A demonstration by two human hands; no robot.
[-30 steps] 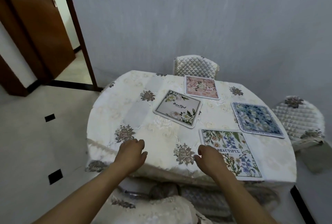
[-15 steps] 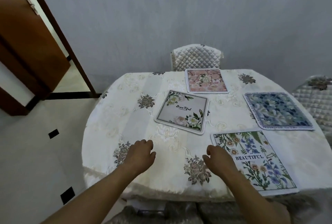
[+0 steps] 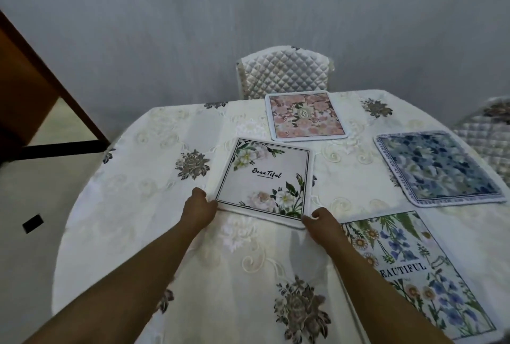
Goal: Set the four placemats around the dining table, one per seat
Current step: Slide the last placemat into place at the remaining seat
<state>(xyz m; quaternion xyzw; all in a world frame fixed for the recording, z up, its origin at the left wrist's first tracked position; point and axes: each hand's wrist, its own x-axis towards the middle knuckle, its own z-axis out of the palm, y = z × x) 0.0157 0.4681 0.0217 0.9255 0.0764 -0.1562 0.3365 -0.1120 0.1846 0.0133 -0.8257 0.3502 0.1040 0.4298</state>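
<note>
Four placemats lie on the round dining table (image 3: 132, 205). A white placemat with flowers and the word "Beautiful" (image 3: 265, 178) sits near the table's middle. My left hand (image 3: 199, 209) grips its near left corner and my right hand (image 3: 321, 223) grips its near right corner; that near edge looks slightly raised. A pink floral placemat (image 3: 305, 115) lies at the far edge before a chair. At the right edge sits a blue floral placemat (image 3: 438, 167). A placemat with blue and orange flowers (image 3: 414, 269) lies at the near right.
A quilted cream chair (image 3: 284, 73) stands behind the table against the grey wall. A second quilted chair (image 3: 488, 133) shows at the right edge. A brown door frame (image 3: 55, 81) and tiled floor (image 3: 30, 233) are at the left. The tablecloth is cream with grey flowers.
Both hands moved forward from the near table edge and took hold of the white placemat's near corners. The view has come closer to the table.
</note>
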